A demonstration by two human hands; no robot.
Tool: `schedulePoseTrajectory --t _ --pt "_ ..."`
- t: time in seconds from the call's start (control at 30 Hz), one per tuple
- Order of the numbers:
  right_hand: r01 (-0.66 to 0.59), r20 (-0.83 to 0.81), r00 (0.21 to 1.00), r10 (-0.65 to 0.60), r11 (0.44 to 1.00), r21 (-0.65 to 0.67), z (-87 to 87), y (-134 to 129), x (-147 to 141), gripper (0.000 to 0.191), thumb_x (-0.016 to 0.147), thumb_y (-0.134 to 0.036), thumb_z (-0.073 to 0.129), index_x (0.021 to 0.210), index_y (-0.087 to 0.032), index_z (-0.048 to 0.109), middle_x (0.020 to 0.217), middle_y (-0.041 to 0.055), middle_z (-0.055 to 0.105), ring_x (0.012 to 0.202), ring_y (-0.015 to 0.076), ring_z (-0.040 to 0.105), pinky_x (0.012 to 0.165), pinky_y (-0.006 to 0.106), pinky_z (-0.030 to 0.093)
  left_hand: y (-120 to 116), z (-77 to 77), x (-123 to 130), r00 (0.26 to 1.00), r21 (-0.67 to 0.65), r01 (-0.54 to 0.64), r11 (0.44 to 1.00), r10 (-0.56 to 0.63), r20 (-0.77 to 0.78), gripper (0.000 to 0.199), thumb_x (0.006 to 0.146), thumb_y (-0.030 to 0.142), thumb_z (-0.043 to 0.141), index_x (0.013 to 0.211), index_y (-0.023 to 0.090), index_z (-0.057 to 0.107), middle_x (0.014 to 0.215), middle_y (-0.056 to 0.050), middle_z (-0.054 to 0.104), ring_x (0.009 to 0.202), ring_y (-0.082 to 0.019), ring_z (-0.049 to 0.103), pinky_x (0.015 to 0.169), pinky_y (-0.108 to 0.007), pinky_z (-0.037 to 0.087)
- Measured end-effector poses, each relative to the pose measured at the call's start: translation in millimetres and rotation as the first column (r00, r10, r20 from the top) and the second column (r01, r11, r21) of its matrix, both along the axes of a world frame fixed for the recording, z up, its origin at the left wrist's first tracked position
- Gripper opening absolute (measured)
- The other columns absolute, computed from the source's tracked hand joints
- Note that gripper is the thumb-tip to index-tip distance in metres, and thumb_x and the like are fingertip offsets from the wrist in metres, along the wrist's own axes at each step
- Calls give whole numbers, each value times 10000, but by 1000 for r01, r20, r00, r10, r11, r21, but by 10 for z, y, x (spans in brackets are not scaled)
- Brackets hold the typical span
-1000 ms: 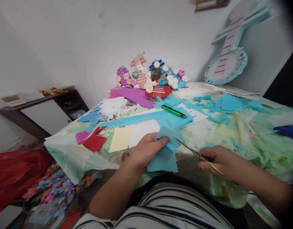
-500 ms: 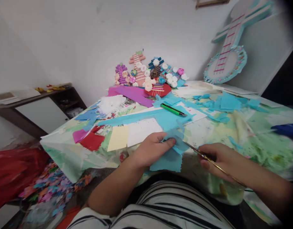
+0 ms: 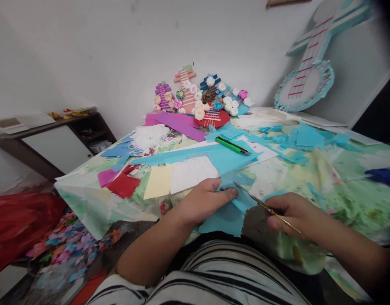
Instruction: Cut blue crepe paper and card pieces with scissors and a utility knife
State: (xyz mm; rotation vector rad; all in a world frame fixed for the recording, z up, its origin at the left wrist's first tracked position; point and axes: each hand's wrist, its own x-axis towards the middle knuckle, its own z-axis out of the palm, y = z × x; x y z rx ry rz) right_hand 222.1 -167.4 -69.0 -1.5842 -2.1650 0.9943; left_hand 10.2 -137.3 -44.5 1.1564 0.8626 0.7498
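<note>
My left hand (image 3: 210, 199) pinches a piece of light blue crepe paper (image 3: 225, 220) at the table's front edge, thumb on top. The paper hangs down below the fingers. My right hand (image 3: 286, 214) is closed on gold-handled scissors (image 3: 267, 208), their blades pointing left and lying against the paper beside my left thumb. Beyond the hands, a green pen (image 3: 233, 145) rests on a larger blue paper sheet (image 3: 236, 160). A white card (image 3: 193, 173) and a pale yellow card (image 3: 158, 181) lie left of it.
Decorated small guitar shapes (image 3: 212, 118) stand against the wall. Blue paper scraps (image 3: 309, 136) lie at the right, white shreds (image 3: 150, 137) and red paper (image 3: 123, 183) at the left. A large guitar model (image 3: 304, 82) leans at the back right. A cabinet (image 3: 59, 148) stands left.
The scissor tips have shifted left over the paper, and the hanging paper has swung slightly. The whole view has moved a little.
</note>
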Motion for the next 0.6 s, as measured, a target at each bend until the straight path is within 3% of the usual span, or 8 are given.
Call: schedulePoseTrajectory --t 0.23,0.43,0.6 --pt "-69 15 998 68 985 156 -67 -41 10 436 673 -582 407 529 -175 343 519 -27 300 496 91 270 446 245 198 7 -22 33 999 -72 -7 997 10 44 37 669 176 639 696 151 645 597 12 630 491 -88 559 460 -171 435" --pt "-81 41 996 75 983 166 -76 -34 36 438 686 -586 394 541 -175 349 527 -28 303 499 90 276 444 240 199 11 -18 13 997 -110 -28 994 36 73 73 642 204 666 672 143 639 587 9 630 484 -93 563 465 -183 447" --pt "-112 13 994 111 985 128 -63 -43 36 455 692 -599 390 541 -171 362 524 -28 311 496 86 274 440 239 190 17 -32 -16 998 -50 -14 999 17 60 87 652 230 661 682 150 648 599 12 631 491 -82 560 469 -169 443"
